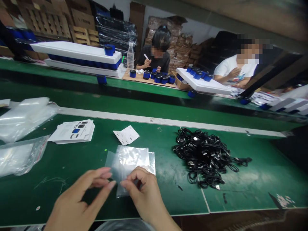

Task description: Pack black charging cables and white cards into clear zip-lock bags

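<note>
Clear plastic bags (pixel 133 155) lie in a small overlapping pile on the green bench in front of me. My right hand (pixel 145 191) pinches the edge of a bag between thumb and forefinger, over the pile. Just left of it, my left hand (pixel 84 194) has its thumb and fingers apart, close to a bag's edge, with nothing visible between them. A folded white leaflet (pixel 127 135) stands partly open behind the bags. To the right lies a heap of black coiled cables (pixel 204 154).
Printed leaflets (pixel 73 131) are stacked at left, near larger packs of clear bags (pixel 24 117). A pale strip (pixel 149 119) crosses the bench behind. Farther back are blue-and-black round items (pixel 157 78), white foam trays (pixel 79 51), a bottle (pixel 130 57) and two seated people.
</note>
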A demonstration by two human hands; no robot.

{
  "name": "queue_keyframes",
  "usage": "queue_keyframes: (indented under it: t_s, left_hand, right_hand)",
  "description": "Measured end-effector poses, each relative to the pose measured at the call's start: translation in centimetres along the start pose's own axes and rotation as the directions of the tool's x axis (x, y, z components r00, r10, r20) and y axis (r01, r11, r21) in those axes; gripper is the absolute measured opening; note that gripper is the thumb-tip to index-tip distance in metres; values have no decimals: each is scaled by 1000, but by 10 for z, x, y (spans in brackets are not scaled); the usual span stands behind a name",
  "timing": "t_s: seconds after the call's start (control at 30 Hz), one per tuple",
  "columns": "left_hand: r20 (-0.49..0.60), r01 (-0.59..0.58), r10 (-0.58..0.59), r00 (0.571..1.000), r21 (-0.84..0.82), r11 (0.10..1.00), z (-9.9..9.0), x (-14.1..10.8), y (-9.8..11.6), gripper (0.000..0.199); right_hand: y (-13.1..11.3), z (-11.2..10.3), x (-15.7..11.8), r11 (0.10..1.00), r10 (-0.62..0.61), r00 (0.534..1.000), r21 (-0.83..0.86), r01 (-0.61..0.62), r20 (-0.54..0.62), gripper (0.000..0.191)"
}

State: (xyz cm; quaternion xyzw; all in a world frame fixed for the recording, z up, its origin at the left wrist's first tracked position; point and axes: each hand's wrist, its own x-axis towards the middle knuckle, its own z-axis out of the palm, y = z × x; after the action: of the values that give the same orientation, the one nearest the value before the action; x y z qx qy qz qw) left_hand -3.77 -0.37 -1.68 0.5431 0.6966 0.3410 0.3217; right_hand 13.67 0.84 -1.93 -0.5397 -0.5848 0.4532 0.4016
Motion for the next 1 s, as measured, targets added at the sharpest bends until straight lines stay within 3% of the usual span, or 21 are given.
queue_keyframes:
  t_s: [0.03, 0.1, 0.27, 0.37, 0.47, 0.63, 0.77, 0.87, 1.0]
  left_hand:
    - [89, 20, -19, 996, -14, 1000, 2, -4, 3, 36]
    - [152, 77, -66, 986, -70, 995, 7, -9, 11, 34]
    - [115, 133, -113, 987, -193, 972, 13, -14, 22, 30]
    - [161, 106, -83, 983, -141, 984, 10, -10, 20, 30]
    - [303, 46, -30, 952, -46, 998, 5, -2, 16, 31]
    - [438, -18, 0, 899, 38, 999, 2, 5, 14, 34]
    - [404, -8, 13, 915, -15, 1000, 6, 6, 12, 29]
    - [365, -22, 24, 931, -9, 1000, 12, 5, 13, 27]
    - [267, -103, 93, 959, 27, 994, 22, 3, 14, 25]
  right_hand:
    - [0, 2, 0, 999, -14, 1000, -30, 14, 5, 15]
    - [-1, 4, 0, 997, -35, 999, -72, 35, 7, 18]
    - [0, 8, -1, 989, -86, 996, -119, 88, 18, 32]
    - [2, 9, -2, 984, -119, 993, -131, 121, 23, 37]
    - [4, 8, -4, 967, -193, 980, -159, 199, 52, 33]
    - [6, 7, -7, 878, -373, 915, -259, 401, 152, 21]
    - [4, 6, -11, 914, -330, 941, -226, 337, 68, 3]
    - [2, 8, -13, 926, -289, 957, -248, 285, 22, 20]
    - [6, 16, -15, 904, -310, 951, -303, 301, 21, 27]
